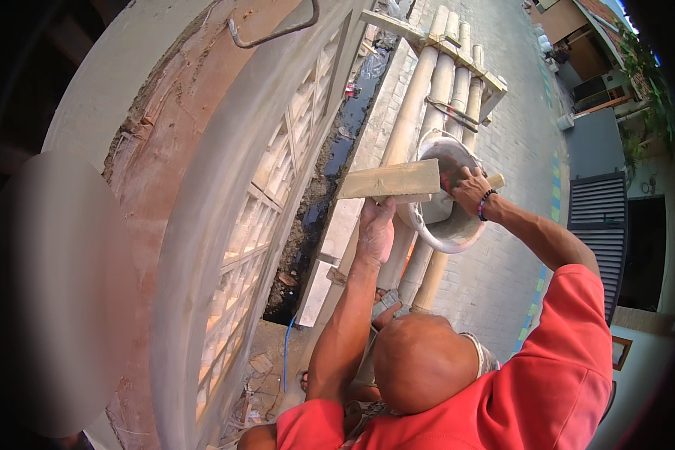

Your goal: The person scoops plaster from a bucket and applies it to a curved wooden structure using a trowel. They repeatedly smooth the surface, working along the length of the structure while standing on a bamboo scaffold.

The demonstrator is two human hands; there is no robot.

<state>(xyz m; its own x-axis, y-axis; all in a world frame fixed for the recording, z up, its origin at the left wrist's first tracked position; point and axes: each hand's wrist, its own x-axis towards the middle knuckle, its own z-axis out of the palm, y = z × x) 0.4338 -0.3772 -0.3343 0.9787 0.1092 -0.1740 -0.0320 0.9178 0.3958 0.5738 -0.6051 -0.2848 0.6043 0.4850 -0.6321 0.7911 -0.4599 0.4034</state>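
Observation:
Neither my left hand nor my right hand is visible. Below me, a co-worker (465,382) in a red shirt bends forward. Their left hand (376,229) grips a flat wooden board (390,180) from underneath, beside a pale bucket (446,240). Their right hand (472,191) reaches into the bucket, fingers curled on something I cannot make out. The bucket rests on a platform of bamboo poles (420,82), with a dark tool (457,112) lying across the poles beyond it. A bent metal rod (274,31) juts in at the top.
A plastered wall with latticework (289,142) runs along the left, beside a narrow drain (352,105) of dark water and a blue hose (286,352). A paved lane (525,135) lies right of the poles, bordered by houses and a slatted gate (596,240). A blurred patch covers the far left.

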